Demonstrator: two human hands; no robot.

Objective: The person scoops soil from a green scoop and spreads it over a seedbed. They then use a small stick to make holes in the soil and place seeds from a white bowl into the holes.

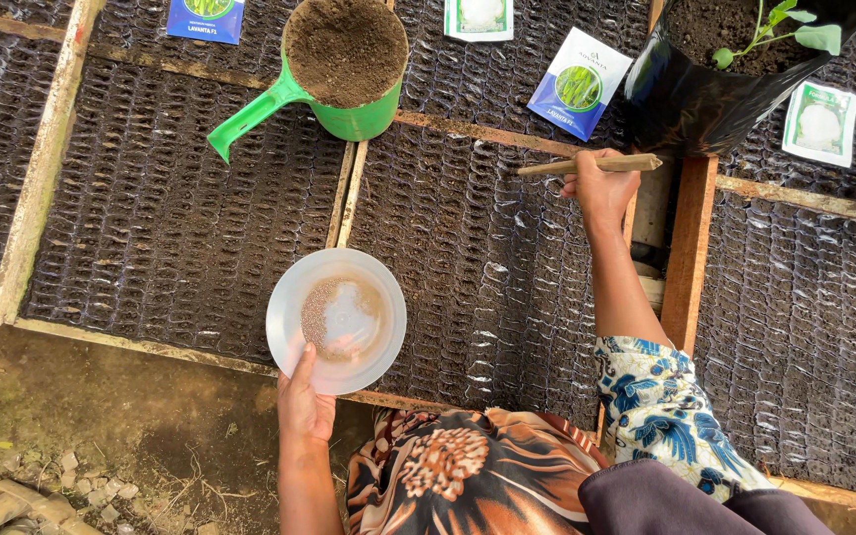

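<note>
White seed bowl [337, 319] in left hand [304, 404] | stick [589, 164] in right hand [601, 188]

Place: a plant nursery, where seeds are getting started.
Trays: black seed trays [170, 218] full of small soil cells are lying side by side in wooden frames [42, 168].
Soil: a green scoop [334, 74] is sitting on the trays, holding brown soil.
Seeds: seed packets [579, 84] are lying along the far edge.
Plant: a young plant [780, 30] is growing in a black bag [695, 99].
</note>
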